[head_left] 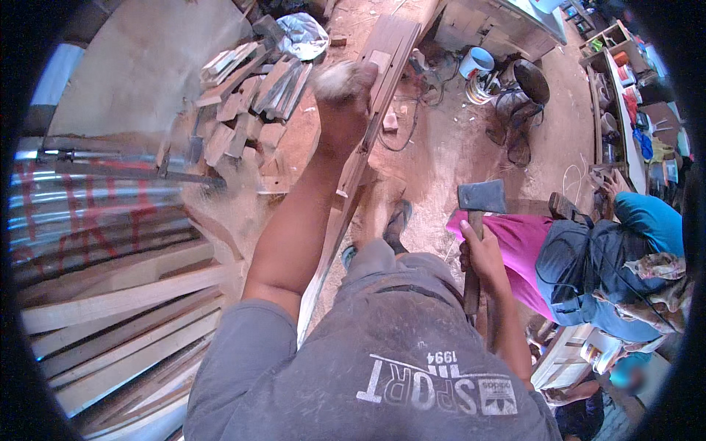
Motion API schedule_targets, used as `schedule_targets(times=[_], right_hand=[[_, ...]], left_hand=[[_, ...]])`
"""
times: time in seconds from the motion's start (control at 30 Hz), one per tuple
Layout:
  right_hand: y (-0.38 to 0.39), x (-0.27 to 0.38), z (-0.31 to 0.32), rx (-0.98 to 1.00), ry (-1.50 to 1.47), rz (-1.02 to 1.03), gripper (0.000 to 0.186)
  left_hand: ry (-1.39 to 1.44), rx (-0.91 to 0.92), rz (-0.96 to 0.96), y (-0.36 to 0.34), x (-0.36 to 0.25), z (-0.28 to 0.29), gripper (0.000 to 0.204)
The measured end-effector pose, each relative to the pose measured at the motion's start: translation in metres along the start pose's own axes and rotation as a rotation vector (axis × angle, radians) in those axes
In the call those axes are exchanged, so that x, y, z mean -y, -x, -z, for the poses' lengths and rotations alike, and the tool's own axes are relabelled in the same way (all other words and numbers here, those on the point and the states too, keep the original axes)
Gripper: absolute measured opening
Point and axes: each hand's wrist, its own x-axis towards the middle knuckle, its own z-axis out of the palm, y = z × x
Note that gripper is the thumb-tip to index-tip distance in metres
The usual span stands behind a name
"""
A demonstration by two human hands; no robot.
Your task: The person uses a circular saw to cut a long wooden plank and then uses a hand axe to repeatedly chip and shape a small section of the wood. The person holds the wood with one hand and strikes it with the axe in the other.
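My right hand (482,253) is wrapped round the wooden handle of a hatchet (482,197), its dark metal head upward and just beyond my fist. My left arm reaches forward, and my left hand (351,103) closes on the left edge of a long wooden beam (390,44). A pale, blurred patch covers the knuckles there, and the fingertips are partly hidden. Slots and a small light block show along the beam, which runs back toward my left leg.
Wood offcuts (243,110) are piled left of the beam, beside a white plastic bag (303,37). Long boards (132,301) lie at lower left. Buckets (476,62) and a dark container (531,81) stand ahead. A co-worker in a teal sleeve (647,220) is close on the right.
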Motion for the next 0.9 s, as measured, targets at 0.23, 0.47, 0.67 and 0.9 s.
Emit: schedule_targets(times=[0.23, 0.47, 0.67, 0.9], right_hand=[[0.007, -0.002, 0.0, 0.006, -0.016, -0.068, 0.031], [0.01, -0.001, -0.006, 0.041, 0.01, -0.067, 0.033], [0.01, 0.003, -0.013, 0.049, 0.052, -0.047, 0.033], [0.009, 0.003, -0.018, 0.067, 0.112, -0.041, 0.036]], left_hand=[[0.123, 0.147, 0.246, 0.0, -0.026, 0.021, 0.023], [-0.064, 0.178, 0.266, 0.019, -0.018, 0.02, 0.028], [-0.176, 0.188, 0.194, 0.015, -0.021, 0.017, 0.036], [-0.494, 0.209, 0.012, 0.014, -0.018, 0.02, 0.042]])
